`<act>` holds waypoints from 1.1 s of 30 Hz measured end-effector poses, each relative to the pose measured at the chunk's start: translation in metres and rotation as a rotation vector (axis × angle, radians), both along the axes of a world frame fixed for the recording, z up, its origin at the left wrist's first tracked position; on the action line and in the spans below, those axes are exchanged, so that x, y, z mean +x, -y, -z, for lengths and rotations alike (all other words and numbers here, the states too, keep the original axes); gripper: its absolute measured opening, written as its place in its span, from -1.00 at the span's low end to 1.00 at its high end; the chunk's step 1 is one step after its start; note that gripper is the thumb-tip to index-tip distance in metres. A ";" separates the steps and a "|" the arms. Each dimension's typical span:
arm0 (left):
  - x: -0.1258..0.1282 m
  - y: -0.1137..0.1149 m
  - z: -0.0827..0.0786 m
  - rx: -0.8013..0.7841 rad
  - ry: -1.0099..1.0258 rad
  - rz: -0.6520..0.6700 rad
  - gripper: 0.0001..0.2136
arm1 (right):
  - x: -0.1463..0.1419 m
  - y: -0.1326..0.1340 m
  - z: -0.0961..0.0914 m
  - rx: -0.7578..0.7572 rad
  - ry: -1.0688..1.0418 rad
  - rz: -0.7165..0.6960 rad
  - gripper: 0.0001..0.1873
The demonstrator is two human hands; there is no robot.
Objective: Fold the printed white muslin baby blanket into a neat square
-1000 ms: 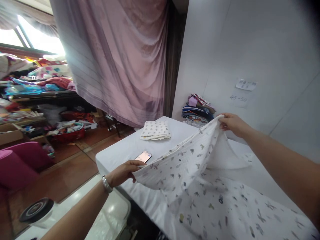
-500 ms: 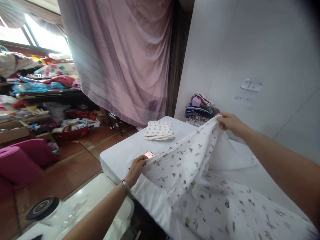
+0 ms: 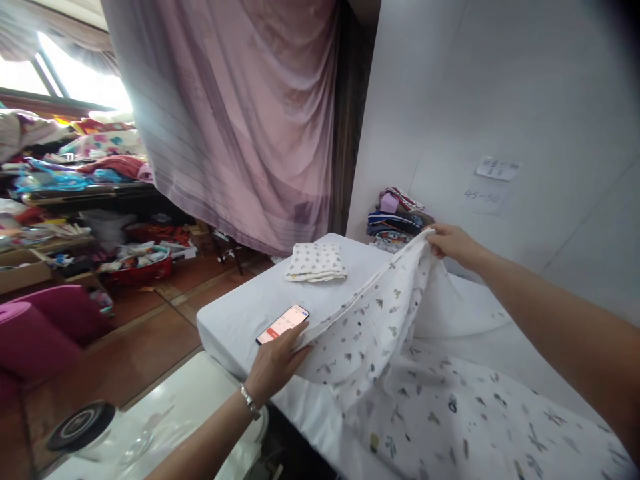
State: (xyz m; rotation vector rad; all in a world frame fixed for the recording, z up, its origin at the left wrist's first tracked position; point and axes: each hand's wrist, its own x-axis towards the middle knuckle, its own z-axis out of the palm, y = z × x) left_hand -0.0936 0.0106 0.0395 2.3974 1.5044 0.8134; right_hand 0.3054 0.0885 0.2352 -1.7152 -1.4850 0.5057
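Note:
A thin white cloth point(image 3: 370, 340) printed with small grey and green plant shapes is stretched between my hands. My left hand point(image 3: 277, 360) is closed on its near left corner. The far right corner is pinched in my right hand point(image 3: 450, 241), raised above the table point(image 3: 227, 320). From there the cloth hangs in folds, and the rest spreads over the table toward the lower right. Just beyond my left fingers lies a phone point(image 3: 284, 323) with its screen lit. Farther back sits a folded white printed cloth point(image 3: 316, 261).
A stack of folded fabrics point(image 3: 395, 217) stands at the table's far end by the white wall point(image 3: 500, 87). A pink curtain point(image 3: 240, 120) hangs behind. At lower left are a white surface with a black-lidded clear jar point(image 3: 83, 427) and a pink roll point(image 3: 40, 340).
My left hand has moved down and nearer with its corner of the cloth, uncovering the phone. The upper edge now sags slightly. My right hand keeps its grip, almost unmoved.

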 end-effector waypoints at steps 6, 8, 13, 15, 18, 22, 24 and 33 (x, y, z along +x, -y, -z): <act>-0.012 0.003 0.001 0.009 0.041 0.127 -0.66 | -0.003 -0.007 -0.001 -0.018 0.042 0.002 -0.63; -0.013 0.006 -0.002 -0.004 0.054 0.170 -0.69 | -0.004 -0.009 -0.001 -0.031 0.065 0.005 -0.62; -0.013 0.009 -0.004 0.001 0.101 0.164 -0.80 | -0.002 -0.014 0.000 -0.032 0.064 -0.016 -0.65; -0.014 0.008 -0.002 -0.007 0.122 0.159 -0.82 | 0.000 -0.016 0.000 -0.035 0.079 -0.036 -0.71; -0.014 0.007 0.002 -0.034 0.168 0.079 -0.84 | 0.002 -0.017 0.001 -0.061 0.103 -0.056 -0.78; -0.012 0.009 0.001 -0.126 0.224 -0.049 -0.81 | 0.000 -0.013 -0.002 -0.063 0.095 -0.067 -0.82; -0.010 0.011 -0.003 -0.146 0.267 -0.100 -0.80 | -0.002 -0.011 -0.003 -0.048 0.094 -0.065 -0.84; -0.017 0.010 -0.006 -0.215 0.478 -0.223 -0.71 | -0.009 -0.006 -0.014 0.101 0.106 -0.071 -0.91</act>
